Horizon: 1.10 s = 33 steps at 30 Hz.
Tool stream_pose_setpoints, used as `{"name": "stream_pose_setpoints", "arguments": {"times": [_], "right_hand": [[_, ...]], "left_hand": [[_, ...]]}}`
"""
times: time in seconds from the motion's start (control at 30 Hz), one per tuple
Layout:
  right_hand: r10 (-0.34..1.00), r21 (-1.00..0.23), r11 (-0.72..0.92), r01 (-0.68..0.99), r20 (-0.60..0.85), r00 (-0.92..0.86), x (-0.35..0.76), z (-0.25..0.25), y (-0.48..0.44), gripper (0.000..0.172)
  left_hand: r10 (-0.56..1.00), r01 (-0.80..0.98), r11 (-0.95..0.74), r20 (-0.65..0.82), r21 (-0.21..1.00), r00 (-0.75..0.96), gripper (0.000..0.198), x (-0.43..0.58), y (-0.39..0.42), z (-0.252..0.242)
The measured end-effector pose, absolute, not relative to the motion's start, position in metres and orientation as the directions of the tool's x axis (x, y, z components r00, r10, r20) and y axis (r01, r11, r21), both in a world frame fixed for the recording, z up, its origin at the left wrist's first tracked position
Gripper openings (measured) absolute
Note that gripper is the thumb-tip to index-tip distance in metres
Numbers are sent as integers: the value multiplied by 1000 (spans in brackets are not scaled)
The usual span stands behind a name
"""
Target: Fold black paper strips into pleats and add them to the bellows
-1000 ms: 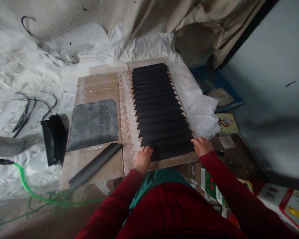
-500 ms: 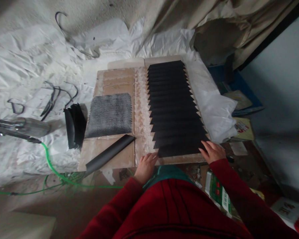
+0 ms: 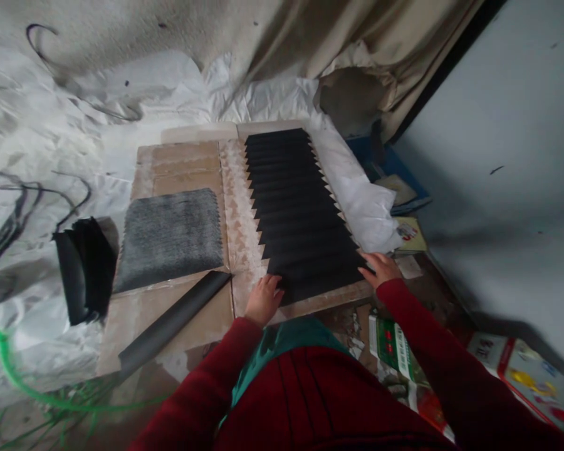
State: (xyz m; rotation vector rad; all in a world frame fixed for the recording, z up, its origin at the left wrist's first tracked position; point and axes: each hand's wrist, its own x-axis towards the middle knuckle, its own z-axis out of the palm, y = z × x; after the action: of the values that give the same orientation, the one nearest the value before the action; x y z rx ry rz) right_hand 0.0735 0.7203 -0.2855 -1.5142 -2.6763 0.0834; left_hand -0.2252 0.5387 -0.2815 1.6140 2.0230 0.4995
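Note:
Overlapping black strips [image 3: 294, 207] with pointed ends lie in a long stepped row on the cardboard [image 3: 178, 156], the nearest strip at the front edge. My left hand [image 3: 264, 299] is at that strip's left end, thumb and fingers closed about its corner. At the opposite end my right hand [image 3: 381, 269] has its thumb and fingertips on the right corner. Fingertips partly hide both corners. Left of the row sits a grey, speckled stack of closely overlapped strips [image 3: 172, 235]. A single curved dark strip [image 3: 173, 322] lies slantwise in front of it.
A bundle of black strips [image 3: 85, 269] stands on the white sheeting [image 3: 117, 156] at left. A green hose [image 3: 23, 388] runs low at the left. White crumpled plastic [image 3: 376, 210] lies right of the row. Printed boxes [image 3: 395, 344] are on the floor at right, near the wall [image 3: 507, 156].
The view has swung right, so the board appears further left. My left hand has shifted slightly forward along the nearest strip's left end; my right hand stays at its right corner.

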Motion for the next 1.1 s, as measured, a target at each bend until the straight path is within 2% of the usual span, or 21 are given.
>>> {"name": "stream_pose_setpoints", "arguments": {"times": [0.13,0.23,0.33,0.4,0.47,0.53,0.63,0.7,0.77,0.97,1.1], "right_hand": [[840,-69,541,838,8,-542,74,-284,725,41],[791,-100,610,786,8,-612,72,-285,728,38],[756,-140,648,748,-2,-655,72,-287,733,24],[748,-170,653,738,-13,-664,74,-287,737,14],[729,-243,658,713,-31,-684,79,-286,741,13],[722,-372,627,685,-54,-690,84,-285,743,16],[795,-554,449,701,-112,-597,89,-286,743,23],[847,-607,332,722,-145,-511,87,-290,741,27],[873,-610,291,737,-145,-465,82,-296,740,29],[904,-499,285,818,-145,-403,69,-309,739,32],[886,-383,387,839,-97,-453,64,-301,737,34]], "left_hand": [[978,815,184,-182,550,-97,9,-217,548,-276],[989,816,114,-143,567,-39,11,-212,540,-264],[995,755,70,-99,651,-7,14,-207,529,-254],[994,670,111,-99,734,-56,15,-204,525,-251],[978,572,206,-145,794,-152,15,-203,524,-253],[947,488,313,-229,815,-225,16,-205,525,-259],[897,418,434,-341,798,-279,19,-210,528,-272],[872,413,480,-372,774,-318,25,-214,532,-278],[856,440,508,-376,740,-355,29,-216,536,-282],[845,527,535,-398,660,-358,27,-218,543,-285],[846,649,528,-406,547,-346,29,-214,545,-281]]}}
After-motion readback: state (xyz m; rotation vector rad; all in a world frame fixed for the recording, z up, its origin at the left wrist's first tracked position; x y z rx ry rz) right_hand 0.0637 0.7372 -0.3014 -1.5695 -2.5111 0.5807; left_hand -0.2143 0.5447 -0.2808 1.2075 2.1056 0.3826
